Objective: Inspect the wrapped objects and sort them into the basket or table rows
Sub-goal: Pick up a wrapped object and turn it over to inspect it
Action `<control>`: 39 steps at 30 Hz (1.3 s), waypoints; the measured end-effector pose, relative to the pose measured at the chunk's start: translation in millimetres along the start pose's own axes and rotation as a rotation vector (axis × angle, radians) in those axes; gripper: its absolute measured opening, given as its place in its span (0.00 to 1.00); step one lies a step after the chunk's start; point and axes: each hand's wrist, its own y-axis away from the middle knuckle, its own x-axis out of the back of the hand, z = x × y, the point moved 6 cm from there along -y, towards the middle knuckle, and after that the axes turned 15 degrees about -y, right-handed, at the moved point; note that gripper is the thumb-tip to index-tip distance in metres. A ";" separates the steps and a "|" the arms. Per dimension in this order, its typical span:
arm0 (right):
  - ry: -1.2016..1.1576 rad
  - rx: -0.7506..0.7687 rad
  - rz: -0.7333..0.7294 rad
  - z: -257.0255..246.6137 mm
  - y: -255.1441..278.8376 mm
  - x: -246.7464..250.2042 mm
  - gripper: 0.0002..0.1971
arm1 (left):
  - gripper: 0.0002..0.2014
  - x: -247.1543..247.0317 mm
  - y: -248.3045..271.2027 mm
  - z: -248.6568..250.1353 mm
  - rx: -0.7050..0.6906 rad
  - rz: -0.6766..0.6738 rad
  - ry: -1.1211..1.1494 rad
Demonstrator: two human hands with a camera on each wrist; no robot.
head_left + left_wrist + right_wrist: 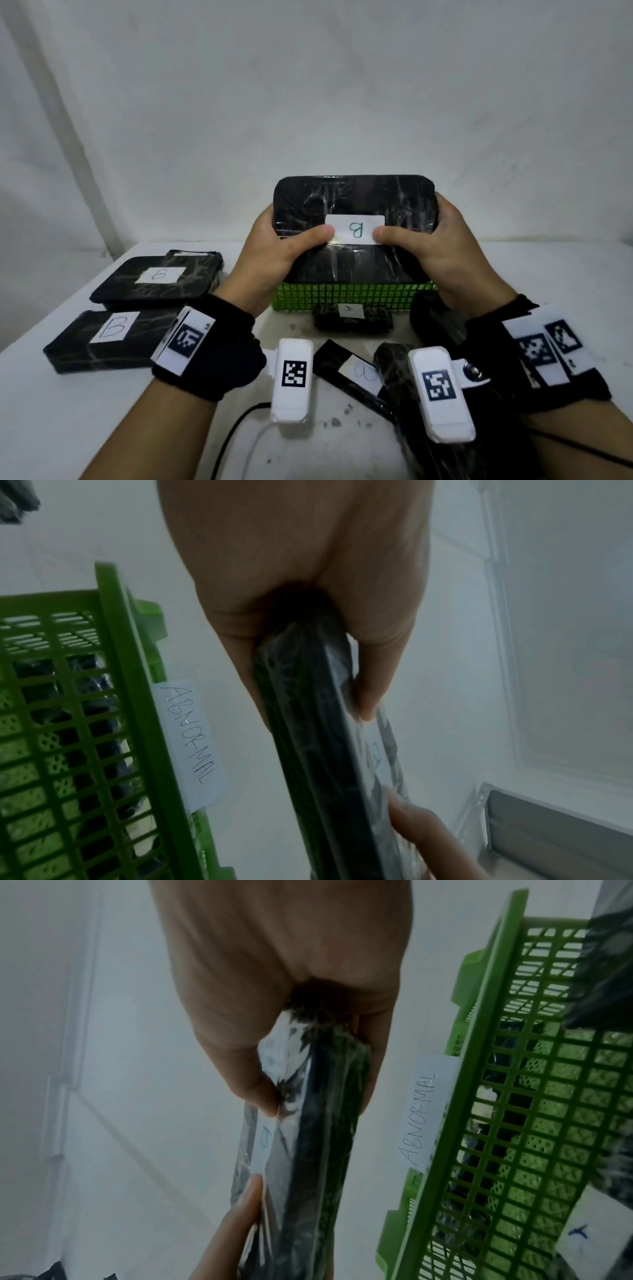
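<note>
Both my hands, left hand (274, 253) and right hand (442, 253), grip a wrapped B parcel (352, 202) above the green basket (349, 298), inspecting it. Next, I judge: table (68, 411) row or basket.

My fingers behind the wrapped packet (354, 205) are hidden from the head view; only my thumbs show in front. The packet covers most of the green basket (352, 298), so I cannot see inside it there. A dark bundle (442, 442) near my right wrist is cut off by the bottom edge. The letter on the small packet (352, 317) is too small to read surely
</note>
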 end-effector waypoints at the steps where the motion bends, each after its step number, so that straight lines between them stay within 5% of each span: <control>1: 0.019 -0.004 -0.005 -0.5 0.3 0.9 0.32 | 0.16 -0.9 -0.6 -0.1 -0.006 -0.007 -0.005; 8: 0.062 0.009 -0.048 -9.6 8.0 6.7 0.40 | 0.25 1.0 4.6 9.3 0.047 -0.190 -0.237; 12: 0.154 0.071 -0.068 -19.8 12.6 9.7 0.29 | 0.23 7.7 14.5 16.7 0.187 -0.213 -0.436; 15: 0.179 0.052 -0.120 -21.2 15.1 5.8 0.28 | 0.25 7.7 13.7 21.0 0.192 -0.148 -0.344; 19: -0.024 -0.166 -0.141 -15.0 14.4 2.6 0.29 | 0.21 4.2 7.6 14.8 0.145 -0.089 -0.163; 22: -0.118 -0.275 -0.093 -10.0 11.2 7.6 0.19 | 0.07 -5.2 7.3 10.9 0.086 -0.106 -0.104; 24: -0.144 -0.252 -0.112 -10.8 10.5 6.4 0.17 | 0.02 -9.2 7.3 10.9 0.051 -0.095 -0.107; 30: -0.072 -0.140 -0.185 -14.6 8.2 6.1 0.23 | 0.08 -3.1 5.8 17.6 -0.026 -0.057 -0.117; 34: -0.070 -0.134 -0.079 -4.3 5.9 3.3 0.09 | 0.09 0.7 5.3 17.0 -0.055 0.014 -0.153; 39: 0.033 -0.027 -0.089 -14.8 6.5 6.5 0.20 | 0.15 -3.5 4.5 11.6 0.010 -0.027 -0.079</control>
